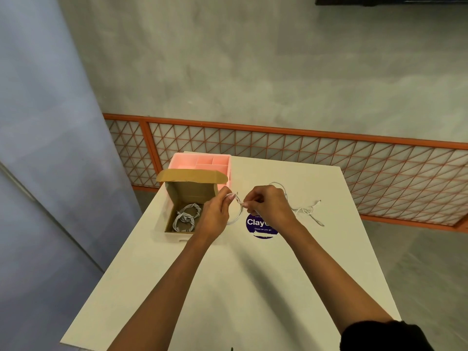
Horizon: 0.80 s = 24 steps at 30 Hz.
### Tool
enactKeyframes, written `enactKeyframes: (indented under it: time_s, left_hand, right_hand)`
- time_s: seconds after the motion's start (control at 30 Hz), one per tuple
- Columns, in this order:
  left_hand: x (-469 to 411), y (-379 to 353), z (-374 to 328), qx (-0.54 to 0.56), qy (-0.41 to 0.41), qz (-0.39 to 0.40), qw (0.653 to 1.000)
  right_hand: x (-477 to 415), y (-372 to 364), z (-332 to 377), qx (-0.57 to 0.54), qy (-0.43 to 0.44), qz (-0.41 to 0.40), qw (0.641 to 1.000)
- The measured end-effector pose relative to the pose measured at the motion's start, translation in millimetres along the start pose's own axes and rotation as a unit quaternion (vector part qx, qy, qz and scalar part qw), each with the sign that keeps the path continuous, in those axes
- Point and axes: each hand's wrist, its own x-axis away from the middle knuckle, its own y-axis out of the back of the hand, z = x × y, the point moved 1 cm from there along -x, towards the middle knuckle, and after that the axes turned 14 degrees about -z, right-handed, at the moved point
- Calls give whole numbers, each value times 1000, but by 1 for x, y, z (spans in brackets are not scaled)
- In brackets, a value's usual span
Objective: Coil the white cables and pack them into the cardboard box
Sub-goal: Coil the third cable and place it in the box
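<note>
Soft, even light filled the scene, fairly bright and without glare. The pale bench carried only faint, blurred shadows beside the forearms, and the inside of the cardboard box sat dimmer than its surroundings. The wide lens bowed the orange railing and tilted the walls toward the edges. Detail was slightly smeared: the white cable pinched by the left hand and right hand showed soft edges, and the black sleeve was featureless.
</note>
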Motion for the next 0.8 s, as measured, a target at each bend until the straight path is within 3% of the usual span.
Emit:
enactKeyframes:
  time_s: [0.17, 0.3, 0.57, 0.8]
  left_hand:
    - [0, -2, 4, -1, 3, 9, 1000]
    - [-1, -4, 5, -6, -3, 13, 1000]
    - [-3, -2, 7, -16, -13, -9, 1000]
    - [0, -5, 8, 43, 5, 29, 999]
  right_hand:
    - [-3, 0, 7, 47, -17, 69, 996]
    - [-1, -2, 7, -14, -85, 92, 992]
    - [-2, 17, 5, -92, -115, 120, 982]
    - [-6, 20, -2, -144, -151, 108, 972]
